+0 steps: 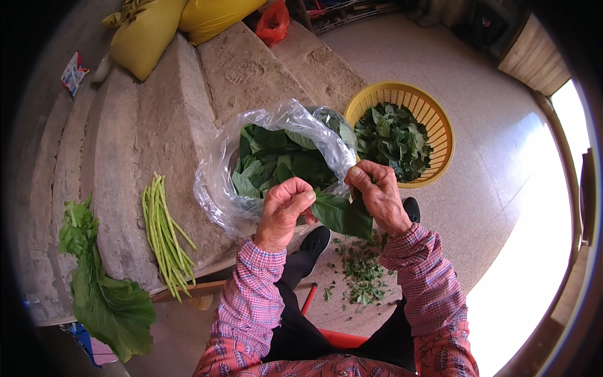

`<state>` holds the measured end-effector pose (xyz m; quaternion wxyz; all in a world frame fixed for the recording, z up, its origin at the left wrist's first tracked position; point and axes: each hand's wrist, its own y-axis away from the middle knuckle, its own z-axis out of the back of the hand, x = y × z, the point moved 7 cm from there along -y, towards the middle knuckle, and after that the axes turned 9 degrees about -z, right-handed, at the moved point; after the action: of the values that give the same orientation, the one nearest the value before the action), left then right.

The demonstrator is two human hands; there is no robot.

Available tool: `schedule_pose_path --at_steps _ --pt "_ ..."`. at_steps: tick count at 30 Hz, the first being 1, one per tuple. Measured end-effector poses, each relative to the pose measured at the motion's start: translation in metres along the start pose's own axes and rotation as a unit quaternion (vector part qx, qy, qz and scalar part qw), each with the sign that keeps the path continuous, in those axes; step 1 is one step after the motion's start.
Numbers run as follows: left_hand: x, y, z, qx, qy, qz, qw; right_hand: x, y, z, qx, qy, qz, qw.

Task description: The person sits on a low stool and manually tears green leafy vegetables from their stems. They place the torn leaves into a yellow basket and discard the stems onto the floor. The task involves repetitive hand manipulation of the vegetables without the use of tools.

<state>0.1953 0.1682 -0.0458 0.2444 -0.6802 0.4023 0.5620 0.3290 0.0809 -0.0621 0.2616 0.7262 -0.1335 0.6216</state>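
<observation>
Just in front of a clear plastic bag [216, 188] full of green leaves [268, 160], both hands are at one large green leaf [341, 214]. My left hand [287, 209] pinches its pointed end between thumb and forefinger. My right hand [377, 193] is closed around its other end; the curled fingers hide what lies inside. Beyond the right hand, a yellow plastic basket [443, 146] holds a heap of green leaves [393, 136]. On the floor below the hands lie scattered leaf scraps [362, 271].
A bundle of long green beans [165, 235] and a large leafy green [113, 306] lie on the worn wooden boards [118, 188] at left. Yellow sacks [146, 37] and a red plastic bag [274, 23] stand at the back. A red stool [341, 338] shows between the legs.
</observation>
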Motion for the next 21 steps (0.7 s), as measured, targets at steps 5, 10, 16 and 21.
schedule_pose_path --at_steps 5,10,16,21 --pt "-0.006 -0.003 0.018 -0.071 0.064 -0.038 0.995 -0.005 -0.011 0.053 -0.111 -0.13 -0.038 0.985" --pt "-0.007 -0.004 0.013 -0.06 0.07 -0.027 0.995 0.005 -0.007 0.024 -0.001 -0.052 -0.023 0.998" --pt "-0.003 -0.001 -0.004 -0.037 -0.027 -0.03 0.999 0.006 0.008 -0.019 0.128 0.01 -0.026 0.991" --pt "-0.001 0.0 -0.009 -0.033 -0.066 -0.041 0.996 0.004 0.012 -0.028 0.096 0.047 -0.006 0.994"
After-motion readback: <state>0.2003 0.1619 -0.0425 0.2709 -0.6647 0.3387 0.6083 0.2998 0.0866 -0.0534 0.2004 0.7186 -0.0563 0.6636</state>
